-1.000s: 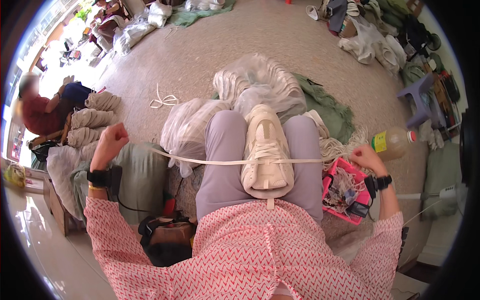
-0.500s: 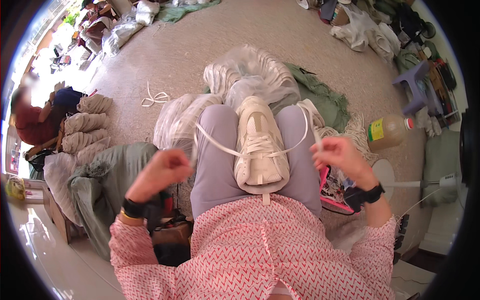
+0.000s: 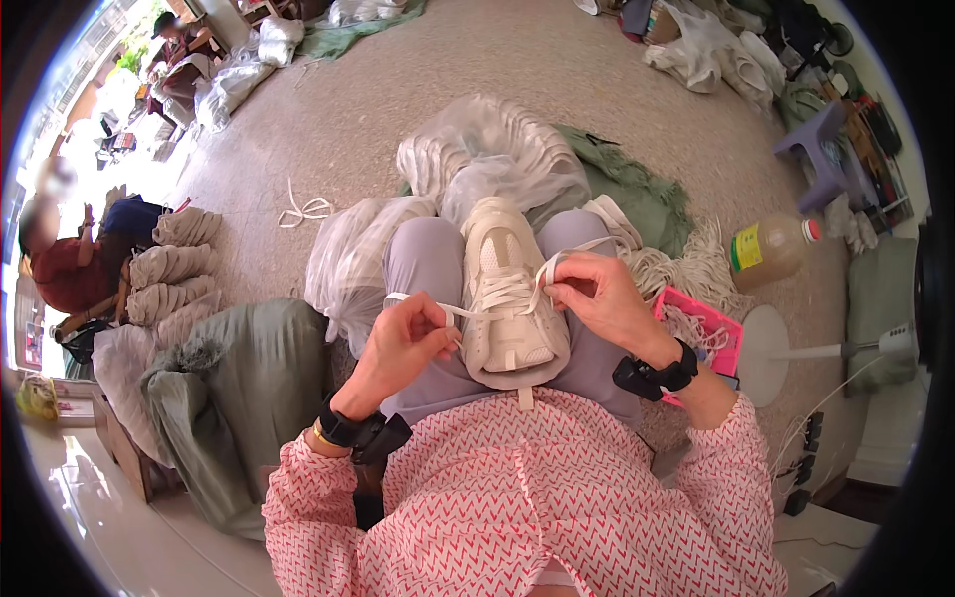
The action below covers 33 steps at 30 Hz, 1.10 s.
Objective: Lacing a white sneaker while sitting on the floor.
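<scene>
A cream sneaker point(image 3: 509, 348) rests between my thighs, its toe pointing away from me and its heel toward my belly. White lacing crosses its tongue. On the left side of the shoe, my left hand point(image 3: 403, 343) is closed in a pinch on one end of the shoelace point(image 3: 460, 310). My right hand point(image 3: 595, 294) pinches the other lace end just right of the upper eyelets, with a small loop of lace standing by its fingertips. Both hands are close to the shoe's collar.
Plastic bags of cream shoe parts point(image 3: 497, 149) lie beyond my knees. At right are a pink basket point(image 3: 731, 343), a bundle of white laces point(image 3: 711, 269), a large bottle point(image 3: 771, 254) and a purple stool point(image 3: 821, 154). A green sack point(image 3: 249, 398) is at left; a person point(image 3: 75, 259) sits beyond.
Both hands have come inward from wide apart to beside the shoe. The lace, earlier stretched in a wide curve to each side, is now drawn close over the lacing.
</scene>
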Available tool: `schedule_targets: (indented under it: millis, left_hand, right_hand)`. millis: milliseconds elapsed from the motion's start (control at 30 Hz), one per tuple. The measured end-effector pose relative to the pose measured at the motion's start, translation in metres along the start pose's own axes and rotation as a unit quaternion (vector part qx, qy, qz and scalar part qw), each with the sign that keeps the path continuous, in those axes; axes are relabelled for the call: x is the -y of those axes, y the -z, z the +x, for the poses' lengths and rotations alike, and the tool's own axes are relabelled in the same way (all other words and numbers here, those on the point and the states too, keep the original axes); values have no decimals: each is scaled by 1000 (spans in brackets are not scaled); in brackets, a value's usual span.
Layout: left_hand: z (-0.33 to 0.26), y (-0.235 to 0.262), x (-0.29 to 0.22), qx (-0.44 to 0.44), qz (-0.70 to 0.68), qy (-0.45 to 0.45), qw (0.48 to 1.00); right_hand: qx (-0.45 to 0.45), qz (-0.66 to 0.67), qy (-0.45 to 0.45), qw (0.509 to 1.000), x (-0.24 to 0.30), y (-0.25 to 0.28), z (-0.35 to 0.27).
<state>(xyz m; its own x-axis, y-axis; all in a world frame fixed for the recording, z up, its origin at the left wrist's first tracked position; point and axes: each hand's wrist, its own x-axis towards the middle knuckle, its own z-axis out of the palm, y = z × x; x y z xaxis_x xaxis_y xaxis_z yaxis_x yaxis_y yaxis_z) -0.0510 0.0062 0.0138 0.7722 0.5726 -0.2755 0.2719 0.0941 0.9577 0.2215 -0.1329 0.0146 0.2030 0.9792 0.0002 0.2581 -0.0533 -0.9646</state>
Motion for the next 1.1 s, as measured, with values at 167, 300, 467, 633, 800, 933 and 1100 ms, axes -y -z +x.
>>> schedule_targets:
  millis: [167, 300, 467, 633, 800, 933, 1100]
  left_hand:
    - [2, -3, -2, 3, -47, 9, 999]
    - [2, -4, -4, 12, -79, 13, 997]
    - [3, -8, -3, -5, -79, 3, 997]
    - [6, -12, 6, -40, -67, -27, 997]
    - [14, -19, 11, -73, -48, -90, 992]
    - [20, -23, 16, -87, -86, -116, 986]
    - [23, -27, 15, -98, -51, -111, 988]
  right_hand:
    - [-19, 79, -68, 994, 0, -6, -10]
    - [-56, 127, -46, 989, -4, -11, -12]
    - [-77, 59, -5, 995, 0, -17, -14]
    - [-65, -88, 60, 992, 6, -20, -17]
    - [-76, -27, 15, 997, -5, -22, -16]
    - [-112, -10, -6, 994, -8, -24, -18]
    - [-106, -35, 8, 994, -8, -25, -19]
